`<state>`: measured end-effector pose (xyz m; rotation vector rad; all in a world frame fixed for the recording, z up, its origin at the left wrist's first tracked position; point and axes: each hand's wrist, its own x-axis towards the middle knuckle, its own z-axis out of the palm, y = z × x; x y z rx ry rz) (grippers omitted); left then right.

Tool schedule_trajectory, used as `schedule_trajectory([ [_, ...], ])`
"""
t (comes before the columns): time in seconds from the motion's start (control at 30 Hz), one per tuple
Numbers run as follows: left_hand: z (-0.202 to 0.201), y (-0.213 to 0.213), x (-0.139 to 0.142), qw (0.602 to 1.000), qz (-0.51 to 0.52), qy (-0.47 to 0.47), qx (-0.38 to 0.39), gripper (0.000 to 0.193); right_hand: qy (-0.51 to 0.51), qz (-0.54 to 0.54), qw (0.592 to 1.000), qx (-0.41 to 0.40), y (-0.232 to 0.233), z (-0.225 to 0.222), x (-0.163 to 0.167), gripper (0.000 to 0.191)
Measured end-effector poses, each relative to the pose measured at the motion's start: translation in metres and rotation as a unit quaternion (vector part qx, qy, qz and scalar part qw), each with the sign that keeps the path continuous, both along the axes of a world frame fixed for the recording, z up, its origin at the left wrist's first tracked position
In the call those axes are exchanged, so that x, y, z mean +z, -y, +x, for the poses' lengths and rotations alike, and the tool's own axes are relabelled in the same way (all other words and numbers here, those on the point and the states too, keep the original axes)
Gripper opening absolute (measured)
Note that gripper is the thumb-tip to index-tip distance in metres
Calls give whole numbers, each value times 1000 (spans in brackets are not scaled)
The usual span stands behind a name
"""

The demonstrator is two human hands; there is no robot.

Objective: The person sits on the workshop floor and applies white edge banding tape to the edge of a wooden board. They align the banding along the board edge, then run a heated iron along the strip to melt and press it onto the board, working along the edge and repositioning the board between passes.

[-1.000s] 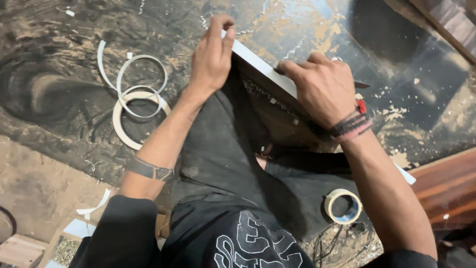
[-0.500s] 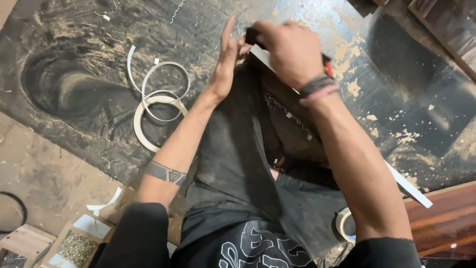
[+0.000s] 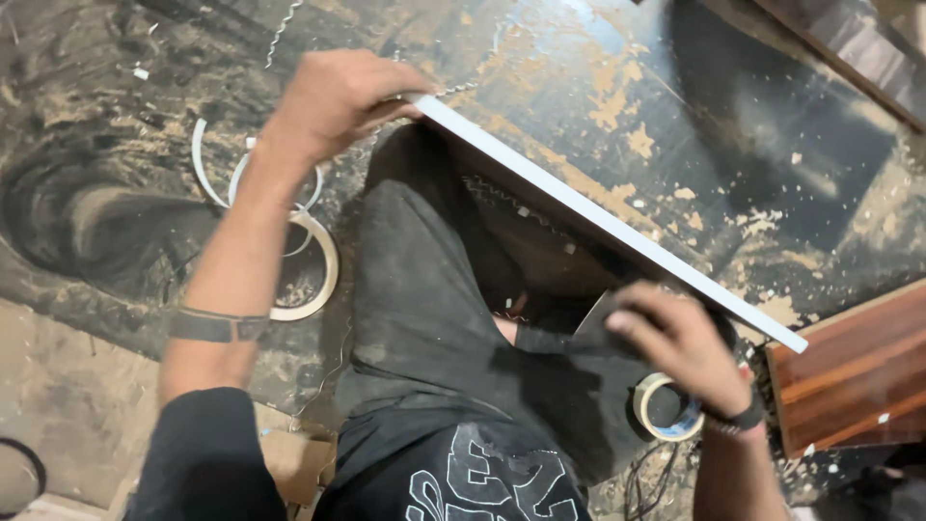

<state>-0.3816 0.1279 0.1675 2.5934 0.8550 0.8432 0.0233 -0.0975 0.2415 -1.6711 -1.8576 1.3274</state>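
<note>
1. The person is bending over a dark board (image 3: 675, 125) that is lying flat, its top blotched with pale sawdust and scuffs.
2. A white edge strip (image 3: 598, 217) is running along the board's near edge, slanting from upper left down to lower right.
3. The left hand (image 3: 333, 101) is curling closed over the upper-left end of that strip, fingers wrapping the corner of the board.
4. The right hand (image 3: 680, 342) is hovering just beside the strip's lower-right stretch, fingers bent and loosely curled; I cannot tell whether it is gripping anything or touching the edge.
5. A roll of tape (image 3: 666, 405) is lying just under the right hand, near the wrist, which is wearing a dark band.
6. Loose coils of white edging (image 3: 309, 270) are lying on the dusty floor (image 3: 77, 222) beside the left forearm.
7. A reddish-brown wooden panel (image 3: 858, 371) is sitting at the right, close to the strip's lower end.
8. The person's dark trousers (image 3: 424, 289) are filling the space between the two arms, below the board's edge.
</note>
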Motion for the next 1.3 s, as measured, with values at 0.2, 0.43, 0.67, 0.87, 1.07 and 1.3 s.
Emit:
schedule_trajectory([
  [0.2, 19, 1, 32, 970, 96, -220, -33, 16, 18, -110, 993, 27, 101, -3, -50, 21],
  [0.43, 62, 16, 36, 968, 46, -244, -49, 36, 89, -22, 995, 35, 151, -19, -64, 32],
  [0.67, 118, 48, 16, 959, 66, -274, -17, 26, -388, -67, 862, -318, 108, 13, -108, 78],
  [0.87, 171, 81, 8, 983, 41, -174, -46, 30, -379, 59, 755, -532, 58, 17, -146, 67],
  [1.07, 314, 167, -21, 993, -41, -26, -105, 28, -385, 165, 725, -546, 68, 28, -124, 80],
  [1.3, 421, 205, -25, 967, -181, 29, -175, 72, -310, 199, 640, -675, 70, 106, -146, 59],
])
